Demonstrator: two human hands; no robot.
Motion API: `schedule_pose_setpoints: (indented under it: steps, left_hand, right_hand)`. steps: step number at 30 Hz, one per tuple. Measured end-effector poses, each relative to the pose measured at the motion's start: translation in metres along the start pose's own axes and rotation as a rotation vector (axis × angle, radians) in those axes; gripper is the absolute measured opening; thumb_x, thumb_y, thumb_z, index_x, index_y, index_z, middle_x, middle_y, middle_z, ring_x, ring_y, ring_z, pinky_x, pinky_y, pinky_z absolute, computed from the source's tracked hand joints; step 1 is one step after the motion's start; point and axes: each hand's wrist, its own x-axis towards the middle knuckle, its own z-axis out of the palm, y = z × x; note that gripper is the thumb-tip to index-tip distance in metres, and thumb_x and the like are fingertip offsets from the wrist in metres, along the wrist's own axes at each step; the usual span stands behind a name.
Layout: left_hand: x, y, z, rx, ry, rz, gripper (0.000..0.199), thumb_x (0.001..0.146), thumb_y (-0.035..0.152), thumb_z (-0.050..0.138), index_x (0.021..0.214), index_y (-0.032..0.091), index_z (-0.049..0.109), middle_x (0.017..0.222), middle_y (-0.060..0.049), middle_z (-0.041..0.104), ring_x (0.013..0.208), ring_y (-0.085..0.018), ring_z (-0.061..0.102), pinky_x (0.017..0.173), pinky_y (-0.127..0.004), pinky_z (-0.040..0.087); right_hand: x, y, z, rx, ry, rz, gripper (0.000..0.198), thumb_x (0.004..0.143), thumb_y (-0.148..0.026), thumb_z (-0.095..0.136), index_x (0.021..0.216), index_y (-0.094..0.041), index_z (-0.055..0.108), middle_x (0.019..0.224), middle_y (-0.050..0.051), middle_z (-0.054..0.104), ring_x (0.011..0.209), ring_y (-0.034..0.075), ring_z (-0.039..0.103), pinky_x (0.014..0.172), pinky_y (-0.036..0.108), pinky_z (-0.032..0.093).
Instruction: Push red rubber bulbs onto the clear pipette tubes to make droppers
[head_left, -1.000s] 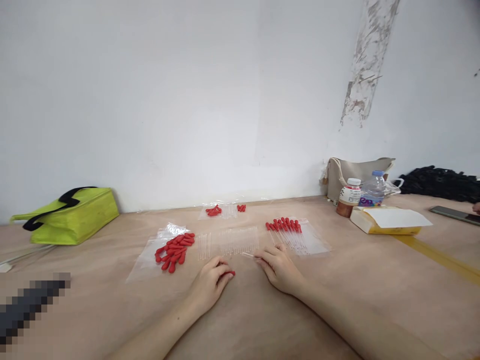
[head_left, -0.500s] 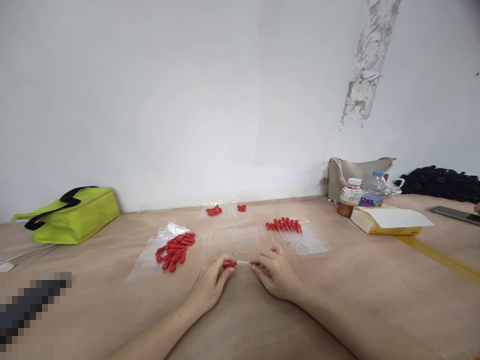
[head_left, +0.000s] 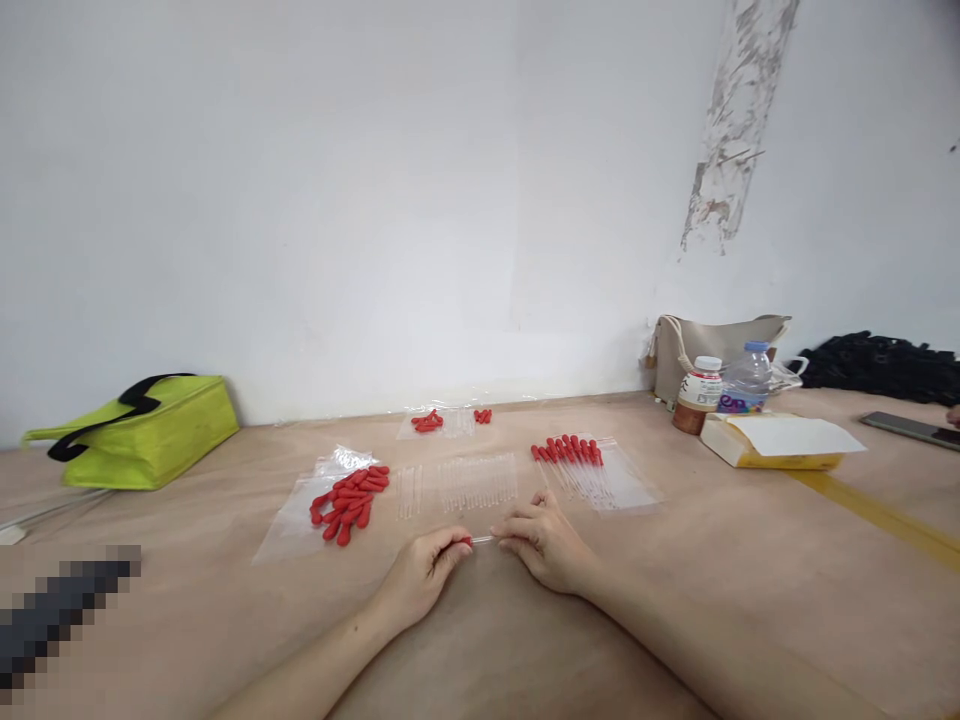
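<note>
Left hand (head_left: 424, 572), one — fingers gripping one red bulb (head_left: 468, 542). Right hand (head_left: 550, 548), one — fingers gripping one clear tube (head_left: 482, 540), its end meeting the bulb, low over the surface (head_left: 480, 650). Step, apparently: fitting tube into bulb; next move calls for a straight, gentle push. Loose bulbs (head_left: 355, 491), left: over a dozen, overlapping. Bulbed droppers (head_left: 575, 447), right: about ten. Bare tubes (head_left: 480, 482), between: too fine to count.

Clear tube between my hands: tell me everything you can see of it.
The clear tube is thin, straight and transparent, like glass or plastic. It runs roughly level, crosswise. Its left end meets the red bulb in the left hand, insertion unclear; the right hand pinches and hides the other end.
</note>
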Motion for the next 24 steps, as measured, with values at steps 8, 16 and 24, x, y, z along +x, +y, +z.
schedule_pose_setpoints:
  steps: [8,16,24]
  left_hand:
    - [-0.001,0.002,-0.001,0.102,-0.037,0.065,0.024,0.087,0.03,0.039,0.081,0.02,0.06,0.073,0.001,0.061,0.069,-0.012,0.056,0.064,-0.02,0.039]
    - [0.0,-0.004,0.0,0.196,-0.033,0.167,0.023,0.088,0.028,0.037,0.079,0.018,0.056,0.072,-0.001,0.056,0.068,-0.013,0.052,0.062,-0.021,0.039]
    - [-0.002,-0.002,-0.001,0.253,-0.072,0.264,0.021,0.088,0.023,0.035,0.081,0.017,0.054,0.074,-0.002,0.055,0.068,-0.013,0.051,0.061,-0.022,0.04]
  right_hand:
    - [0.002,0.002,-0.002,-0.108,0.027,-0.05,0.022,0.083,-0.018,0.042,0.091,-0.026,0.061,0.079,-0.001,0.061,0.069,0.01,0.05,0.073,0.031,0.021]
    - [-0.001,-0.01,0.006,-0.177,0.021,-0.05,0.02,0.083,-0.016,0.039,0.077,-0.018,0.057,0.07,0.001,0.057,0.062,0.01,0.044,0.067,0.029,0.02]
    - [-0.001,-0.016,0.009,-0.169,-0.038,-0.004,0.018,0.083,-0.016,0.039,0.074,-0.018,0.054,0.07,0.0,0.057,0.064,0.01,0.045,0.067,0.028,0.02]
